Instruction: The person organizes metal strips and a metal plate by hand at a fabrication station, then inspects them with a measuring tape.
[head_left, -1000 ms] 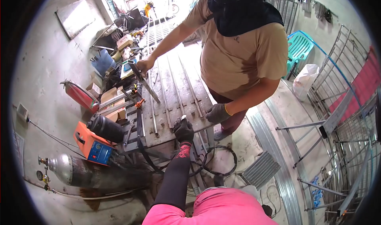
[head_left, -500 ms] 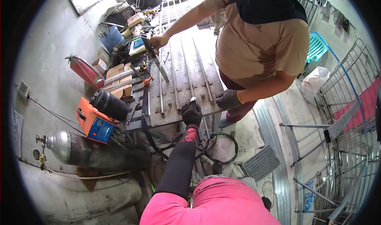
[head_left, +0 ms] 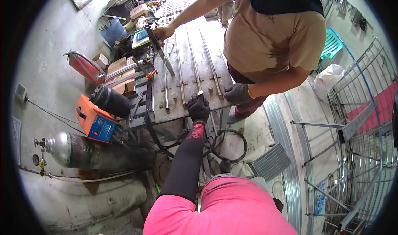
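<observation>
My left hand, in a black glove with a red cuff, is at the near edge of the metal worktable. Its fingers are closed at the near end of a thin metal rod, and a small white patch shows at the fingertips. Several similar rods lie side by side along the tabletop. Across the table a co-worker's bare hand holds a metal bar tilted up from the table. The co-worker's gloved hand rests by the table's right corner. My right hand cannot be made out.
An orange and blue machine, a gas cylinder and a red fire extinguisher are at the left. A black cable loops on the floor below the table. Metal racks and a green chair stand right.
The view has shifted slightly, so the table and cylinder appear higher in it. My left hand stays at the rod's end, and the co-worker's hands keep nearly the same places.
</observation>
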Available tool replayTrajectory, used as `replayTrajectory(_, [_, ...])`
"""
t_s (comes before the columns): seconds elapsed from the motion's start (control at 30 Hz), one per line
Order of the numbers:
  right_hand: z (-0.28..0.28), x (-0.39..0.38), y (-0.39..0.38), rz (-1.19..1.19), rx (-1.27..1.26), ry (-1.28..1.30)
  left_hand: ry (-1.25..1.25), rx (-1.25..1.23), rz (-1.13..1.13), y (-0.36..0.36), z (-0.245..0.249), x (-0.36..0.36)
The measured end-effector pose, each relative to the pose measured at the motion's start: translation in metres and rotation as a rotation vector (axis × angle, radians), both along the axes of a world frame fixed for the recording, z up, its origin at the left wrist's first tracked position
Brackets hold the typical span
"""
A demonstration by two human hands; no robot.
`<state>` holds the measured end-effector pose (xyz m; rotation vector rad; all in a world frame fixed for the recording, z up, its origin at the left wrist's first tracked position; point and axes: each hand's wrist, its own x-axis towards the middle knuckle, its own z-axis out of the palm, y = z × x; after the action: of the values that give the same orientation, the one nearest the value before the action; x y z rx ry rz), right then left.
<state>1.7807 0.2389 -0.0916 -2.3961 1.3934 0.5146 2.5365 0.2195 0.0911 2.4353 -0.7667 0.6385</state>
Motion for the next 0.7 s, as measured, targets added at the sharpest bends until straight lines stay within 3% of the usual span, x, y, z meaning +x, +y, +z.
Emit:
replayTrajectory(0.5, [-0.011,-0.010,-0.001,0.013,-0.039,-0.055,0.021,-0.006,-0.013,0.000,-0.004,0.002])
replayTrajectory(0.63, [0.024,0.011,0.002,0.138,-0.033,-0.102,-0.014,-0.010,-0.010,-0.001,-0.025,0.010])
replayTrajectory(0.67, [0.050,0.025,0.002,-0.038,-0.031,0.000,0.003,-0.010,-0.009,-0.002,-0.030,0.012])
replayTrajectory(0.7, [0.056,0.030,0.005,-0.057,-0.061,-0.015,-0.022,0.010,-0.006,-0.001,-0.027,0.010])
